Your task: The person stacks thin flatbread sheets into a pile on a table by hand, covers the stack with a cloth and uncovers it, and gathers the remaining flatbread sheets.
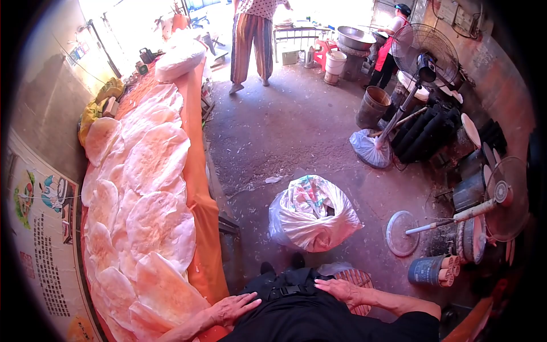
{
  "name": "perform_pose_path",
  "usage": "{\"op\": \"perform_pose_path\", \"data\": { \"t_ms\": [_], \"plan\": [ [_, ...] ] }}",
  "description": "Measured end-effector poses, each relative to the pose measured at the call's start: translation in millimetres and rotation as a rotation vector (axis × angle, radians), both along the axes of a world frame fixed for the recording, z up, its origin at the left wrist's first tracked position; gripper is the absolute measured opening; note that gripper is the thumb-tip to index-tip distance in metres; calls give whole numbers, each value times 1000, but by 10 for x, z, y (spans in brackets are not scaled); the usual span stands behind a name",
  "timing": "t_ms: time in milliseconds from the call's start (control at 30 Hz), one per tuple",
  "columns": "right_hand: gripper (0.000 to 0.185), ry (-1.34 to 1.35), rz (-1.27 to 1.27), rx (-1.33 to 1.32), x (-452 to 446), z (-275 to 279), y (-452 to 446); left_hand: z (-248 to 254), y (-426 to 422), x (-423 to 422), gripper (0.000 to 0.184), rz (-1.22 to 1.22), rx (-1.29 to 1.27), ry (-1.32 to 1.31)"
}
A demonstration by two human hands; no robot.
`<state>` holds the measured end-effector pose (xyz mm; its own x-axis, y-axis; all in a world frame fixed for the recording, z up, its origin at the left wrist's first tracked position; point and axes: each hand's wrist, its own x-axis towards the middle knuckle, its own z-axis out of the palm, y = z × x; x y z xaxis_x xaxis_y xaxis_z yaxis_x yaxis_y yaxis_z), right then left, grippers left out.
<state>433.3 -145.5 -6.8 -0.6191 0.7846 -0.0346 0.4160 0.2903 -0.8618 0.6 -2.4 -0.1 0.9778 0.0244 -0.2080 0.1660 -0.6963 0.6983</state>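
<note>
My left hand [232, 309] lies at the left side of my waist, fingers stretched out over the dark clothing, holding nothing. On the other side my right hand [340, 289] rests flat near a black belt buckle [289, 290], also with nothing in it. Large round flatbreads [161, 222] overlap along a long table with an orange cloth [204, 239], close to my left forearm. A white plastic sack [314, 228] stuffed with bags stands on the floor in front of me. Beside my right forearm is a red-striped woven seat [356, 279].
A person in striped trousers [252, 48] stands ahead; another person in a red apron [387, 51] is near a large metal basin [356, 39]. Two fans [424, 54] stand at the right, with a rusty bucket [374, 105] and a bucket of clay-coloured cylinders [427, 271].
</note>
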Motion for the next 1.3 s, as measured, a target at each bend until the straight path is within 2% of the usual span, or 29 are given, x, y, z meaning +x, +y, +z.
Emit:
{"op": "perform_pose_path", "data": {
  "t_ms": [1300],
  "plan": [
    [104, 7, -9, -13, 13, -13, -9, 6, -7, 8, 124, -4, 9, 11]
  ]
}}
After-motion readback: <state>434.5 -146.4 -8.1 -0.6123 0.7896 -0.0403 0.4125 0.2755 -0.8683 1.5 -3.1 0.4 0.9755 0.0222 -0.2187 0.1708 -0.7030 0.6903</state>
